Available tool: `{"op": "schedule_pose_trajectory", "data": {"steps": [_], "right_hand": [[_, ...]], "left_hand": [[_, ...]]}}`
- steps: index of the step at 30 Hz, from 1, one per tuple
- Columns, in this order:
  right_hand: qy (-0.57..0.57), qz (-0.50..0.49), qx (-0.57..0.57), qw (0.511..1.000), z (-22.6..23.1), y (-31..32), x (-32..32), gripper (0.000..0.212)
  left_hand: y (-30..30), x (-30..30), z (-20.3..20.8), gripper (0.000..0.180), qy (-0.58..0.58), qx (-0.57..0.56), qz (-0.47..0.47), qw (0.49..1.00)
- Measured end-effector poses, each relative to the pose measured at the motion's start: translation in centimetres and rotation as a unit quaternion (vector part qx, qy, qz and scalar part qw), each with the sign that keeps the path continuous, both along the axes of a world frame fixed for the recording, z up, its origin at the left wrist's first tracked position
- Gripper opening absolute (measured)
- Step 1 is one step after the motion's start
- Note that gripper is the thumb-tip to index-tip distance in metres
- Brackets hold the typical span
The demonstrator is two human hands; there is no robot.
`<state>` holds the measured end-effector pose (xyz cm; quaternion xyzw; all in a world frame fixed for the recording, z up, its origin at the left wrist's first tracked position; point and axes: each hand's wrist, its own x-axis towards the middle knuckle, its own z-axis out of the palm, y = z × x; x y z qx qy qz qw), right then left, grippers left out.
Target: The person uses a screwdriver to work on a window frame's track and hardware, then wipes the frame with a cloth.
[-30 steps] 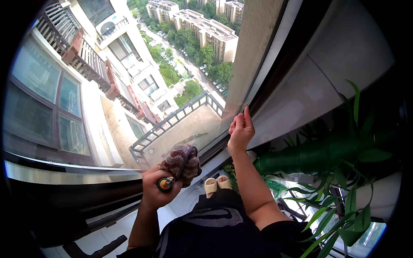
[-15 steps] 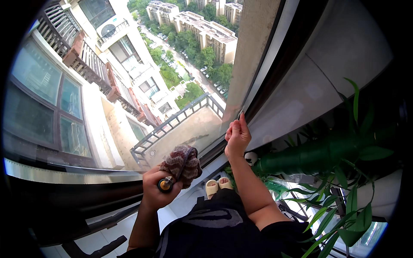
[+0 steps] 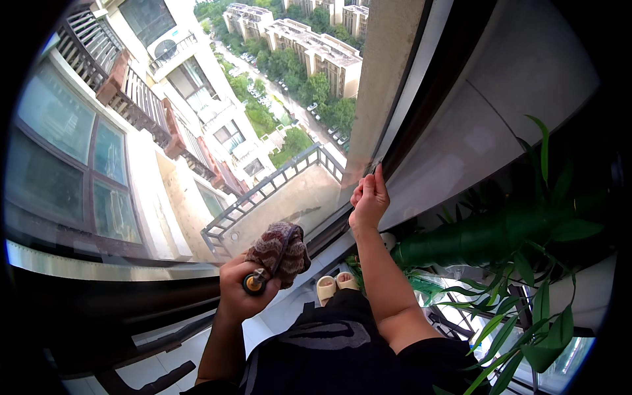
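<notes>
A person stands at a tall window high above a street, looking down past their own body. The left hand (image 3: 240, 289) is closed in a firm grip around a handle with a round orange end cap (image 3: 254, 283), held upright at waist height just below the glass. A brown striped cloth (image 3: 280, 247) is bunched over the top of that handle, close to the window pane (image 3: 197, 131). The right hand (image 3: 368, 201) is raised, fingers together and lightly curled, fingertips touching the dark window frame (image 3: 408, 125) and holding nothing. A leafy green plant (image 3: 520, 263) stands to the right. Beige sandals (image 3: 336, 286) show below.
</notes>
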<state>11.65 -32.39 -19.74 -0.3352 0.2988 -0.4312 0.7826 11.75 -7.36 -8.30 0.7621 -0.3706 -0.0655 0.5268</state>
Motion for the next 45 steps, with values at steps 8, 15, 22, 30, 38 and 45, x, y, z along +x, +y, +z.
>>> {"op": "schedule_pose_trajectory", "data": {"steps": [8,15,22,30,38,45], "right_hand": [[-0.003,0.034,-0.098,0.995,-0.6,1.7,-0.6,0.035],[-0.024,0.04,-0.045,0.998,-0.1,1.6,-0.7,0.035],[-0.03,0.017,-0.015,0.999,0.3,2.1,0.0,0.034],[0.003,-0.002,0.098,0.995,2.6,2.7,0.5,0.033],[0.002,-0.005,0.091,0.996,2.1,3.0,1.0,0.034],[-0.01,-0.007,-0.009,1.0,1.4,3.4,0.6,0.036]], "left_hand": [[0.0,0.1,0.0,0.016,0.0,-0.005,0.002,1.0],[0.0,0.2,-0.4,0.017,0.004,-0.008,-0.006,1.0],[-0.1,-0.1,0.1,0.016,0.004,-0.006,0.005,1.0],[-0.2,-0.1,-0.6,0.016,0.014,-0.024,0.019,0.999],[-0.4,-0.1,-0.4,0.015,0.01,-0.012,0.031,0.999],[-0.3,-0.3,-0.1,0.016,-0.002,-0.002,0.027,1.0]]}}
